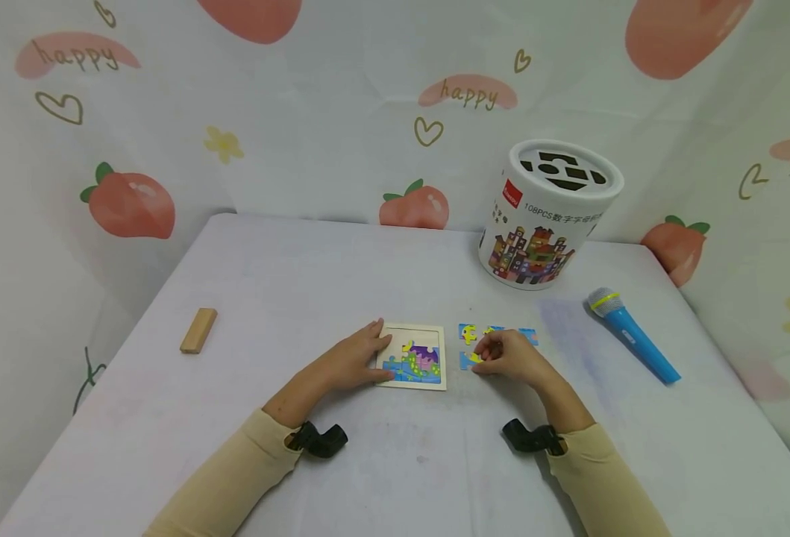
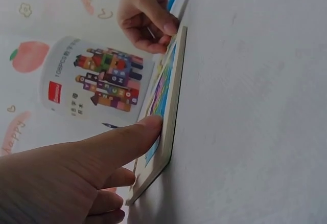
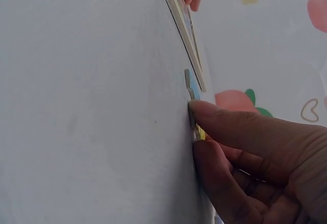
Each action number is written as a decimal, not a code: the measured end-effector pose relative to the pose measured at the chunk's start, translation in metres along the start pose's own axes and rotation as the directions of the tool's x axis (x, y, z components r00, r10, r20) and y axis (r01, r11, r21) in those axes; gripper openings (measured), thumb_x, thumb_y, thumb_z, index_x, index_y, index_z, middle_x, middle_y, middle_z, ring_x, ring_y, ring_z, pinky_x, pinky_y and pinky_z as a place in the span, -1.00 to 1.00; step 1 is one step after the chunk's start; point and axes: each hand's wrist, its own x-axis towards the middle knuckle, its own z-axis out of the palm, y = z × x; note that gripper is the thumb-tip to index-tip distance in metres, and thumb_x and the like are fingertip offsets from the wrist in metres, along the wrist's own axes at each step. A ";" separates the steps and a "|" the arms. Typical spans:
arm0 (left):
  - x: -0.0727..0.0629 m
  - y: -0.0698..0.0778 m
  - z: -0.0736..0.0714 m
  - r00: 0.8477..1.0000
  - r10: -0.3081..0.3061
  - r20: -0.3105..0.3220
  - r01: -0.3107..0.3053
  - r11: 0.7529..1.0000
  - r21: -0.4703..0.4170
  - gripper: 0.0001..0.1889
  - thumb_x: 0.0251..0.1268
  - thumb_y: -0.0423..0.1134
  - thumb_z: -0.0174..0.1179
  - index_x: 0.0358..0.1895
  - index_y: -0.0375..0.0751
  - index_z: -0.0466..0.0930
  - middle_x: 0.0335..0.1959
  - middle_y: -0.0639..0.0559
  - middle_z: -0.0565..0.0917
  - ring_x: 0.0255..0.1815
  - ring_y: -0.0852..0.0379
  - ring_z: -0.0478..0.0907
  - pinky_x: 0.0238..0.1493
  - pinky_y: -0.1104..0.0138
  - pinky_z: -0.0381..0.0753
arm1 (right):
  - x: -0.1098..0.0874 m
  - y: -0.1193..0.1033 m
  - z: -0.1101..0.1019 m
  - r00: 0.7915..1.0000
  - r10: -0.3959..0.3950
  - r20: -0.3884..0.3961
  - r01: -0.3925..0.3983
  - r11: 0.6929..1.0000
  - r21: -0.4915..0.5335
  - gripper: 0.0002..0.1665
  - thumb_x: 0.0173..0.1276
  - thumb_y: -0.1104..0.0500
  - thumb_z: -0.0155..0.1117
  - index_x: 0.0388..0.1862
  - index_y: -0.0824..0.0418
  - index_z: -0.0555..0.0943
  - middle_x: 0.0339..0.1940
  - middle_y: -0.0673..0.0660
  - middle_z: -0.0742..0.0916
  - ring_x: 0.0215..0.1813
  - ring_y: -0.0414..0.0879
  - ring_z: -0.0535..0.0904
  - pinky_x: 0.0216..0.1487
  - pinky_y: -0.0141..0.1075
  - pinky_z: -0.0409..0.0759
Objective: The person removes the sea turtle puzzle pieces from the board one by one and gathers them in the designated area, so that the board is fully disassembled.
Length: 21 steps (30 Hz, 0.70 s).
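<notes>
Our left hand (image 1: 354, 362) presses flat on the puzzle tray (image 1: 413, 356) by its left edge. Our right hand (image 1: 510, 356) pinches a loose piece (image 1: 468, 361) just beside the tray (bare table (image 1: 301, 283) lies beyond).

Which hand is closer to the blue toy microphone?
The right hand. It pinches a blue and yellow puzzle piece just left of the blue toy microphone. The left hand rests on the square wooden puzzle board, farther left still.

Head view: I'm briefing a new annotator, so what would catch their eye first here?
Probably the two hands at the table's middle: the left hand rests on the puzzle tray, the right hand pinches a loose puzzle piece beside it. Behind stands a white toy bucket; right lies a blue toy microphone.
</notes>
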 end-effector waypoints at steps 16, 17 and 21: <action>-0.011 0.013 0.011 0.986 0.157 0.064 -0.162 0.983 0.086 -0.56 0.36 -0.13 0.07 0.30 -0.03 0.40 0.43 -0.19 0.19 0.48 -0.11 0.06 0.39 0.05 0.20 | 0.013 -0.026 0.005 0.997 -0.075 -0.026 0.073 0.995 -0.071 -0.70 0.05 0.21 0.45 -0.26 0.33 0.64 -0.42 0.11 0.63 -0.38 -0.15 0.49 -0.40 -0.41 0.47; -0.011 0.014 0.011 0.985 0.158 0.065 -0.164 0.983 0.084 -0.57 0.37 -0.14 0.06 0.29 -0.02 0.41 0.44 -0.19 0.18 0.48 -0.11 0.06 0.38 0.05 0.21 | 0.016 -0.029 0.007 0.996 -0.083 -0.021 0.081 0.994 -0.072 -0.70 0.06 0.21 0.45 -0.25 0.33 0.64 -0.40 0.12 0.64 -0.37 -0.15 0.50 -0.39 -0.41 0.48; -0.013 0.015 0.011 0.981 0.185 0.063 -0.190 0.977 0.093 -0.60 0.38 -0.16 0.04 0.26 0.01 0.45 0.43 -0.23 0.18 0.48 -0.13 0.06 0.36 0.04 0.25 | 0.026 -0.041 0.014 0.996 -0.093 0.001 0.093 0.993 -0.079 -0.71 0.08 0.20 0.44 -0.22 0.30 0.65 -0.35 0.14 0.66 -0.37 -0.16 0.51 -0.34 -0.40 0.48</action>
